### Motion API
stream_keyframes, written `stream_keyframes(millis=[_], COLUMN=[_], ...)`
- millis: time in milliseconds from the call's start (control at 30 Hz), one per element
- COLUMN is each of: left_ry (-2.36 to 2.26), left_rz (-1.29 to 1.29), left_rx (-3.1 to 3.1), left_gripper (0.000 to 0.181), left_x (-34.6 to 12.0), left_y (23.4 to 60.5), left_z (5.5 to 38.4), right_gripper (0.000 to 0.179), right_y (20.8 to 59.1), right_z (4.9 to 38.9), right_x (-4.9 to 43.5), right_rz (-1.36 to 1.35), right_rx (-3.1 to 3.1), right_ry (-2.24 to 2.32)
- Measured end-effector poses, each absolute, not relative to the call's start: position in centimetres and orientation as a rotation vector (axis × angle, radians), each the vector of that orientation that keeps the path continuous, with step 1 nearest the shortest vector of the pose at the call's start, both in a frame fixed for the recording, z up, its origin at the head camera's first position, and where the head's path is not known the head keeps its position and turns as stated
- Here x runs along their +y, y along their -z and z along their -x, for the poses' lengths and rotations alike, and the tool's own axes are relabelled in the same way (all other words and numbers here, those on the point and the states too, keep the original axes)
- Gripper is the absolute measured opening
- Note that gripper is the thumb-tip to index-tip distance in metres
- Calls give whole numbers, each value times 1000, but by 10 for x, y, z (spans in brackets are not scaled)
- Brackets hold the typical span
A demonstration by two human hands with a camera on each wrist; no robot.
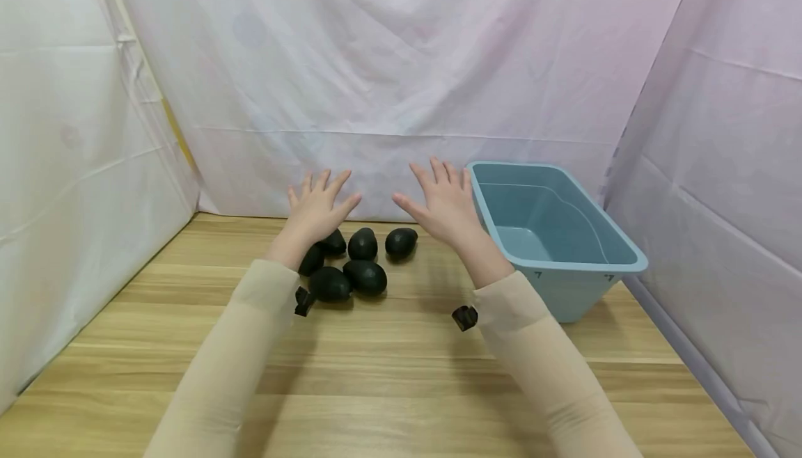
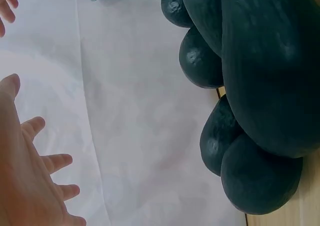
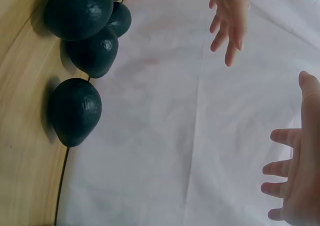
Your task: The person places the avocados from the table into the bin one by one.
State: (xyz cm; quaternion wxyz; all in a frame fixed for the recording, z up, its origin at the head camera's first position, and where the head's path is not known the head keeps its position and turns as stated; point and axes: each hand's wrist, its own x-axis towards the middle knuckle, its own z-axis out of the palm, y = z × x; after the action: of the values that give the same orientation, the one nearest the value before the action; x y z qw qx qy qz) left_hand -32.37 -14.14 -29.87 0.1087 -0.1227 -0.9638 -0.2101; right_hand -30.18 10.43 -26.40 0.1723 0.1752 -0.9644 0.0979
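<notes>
Both hands are raised over the table with fingers spread and nothing in them. My left hand [image 1: 315,212] hovers above a cluster of several dark green avocados [image 1: 365,278], hiding parts of the ones at the left. In the left wrist view, a large avocado [image 2: 270,66] fills the right side, apart from the straight fingers [image 2: 57,162]. My right hand [image 1: 446,204] is held beside the left rim of a light blue plastic tub [image 1: 579,266]. A single avocado [image 1: 401,243] sits at the right end of the group, between the two hands; the right wrist view shows its rounded shape.
The wood-grain table [image 1: 376,388] carries everything. White cloth [image 1: 401,61] hangs behind it and along both sides. The tub stands at the right, its high walls rising near the right forearm. Small black devices [image 1: 465,317] are worn at the wrists.
</notes>
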Motion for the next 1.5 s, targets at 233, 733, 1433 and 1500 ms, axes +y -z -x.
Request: stream_keyframes(millis=[233, 733, 1433, 1500], left_ry=[641, 685, 867, 892], left_rz=[400, 507, 466, 462], left_rx=[-2786, -2688, -2509, -2514], left_gripper=[70, 72, 64, 64], left_x=[-146, -157, -191, -195], left_y=[299, 305, 337, 341], left_z=[314, 287, 273, 273], right_gripper=[77, 78, 75, 75], right_y=[262, 273, 292, 294], right_z=[288, 248, 220, 218], right_x=[114, 153, 207, 212], right_rz=[-551, -678, -679, -668], right_rx=[-2662, -2365, -2152, -2157], right_ry=[-289, -350, -356, -352])
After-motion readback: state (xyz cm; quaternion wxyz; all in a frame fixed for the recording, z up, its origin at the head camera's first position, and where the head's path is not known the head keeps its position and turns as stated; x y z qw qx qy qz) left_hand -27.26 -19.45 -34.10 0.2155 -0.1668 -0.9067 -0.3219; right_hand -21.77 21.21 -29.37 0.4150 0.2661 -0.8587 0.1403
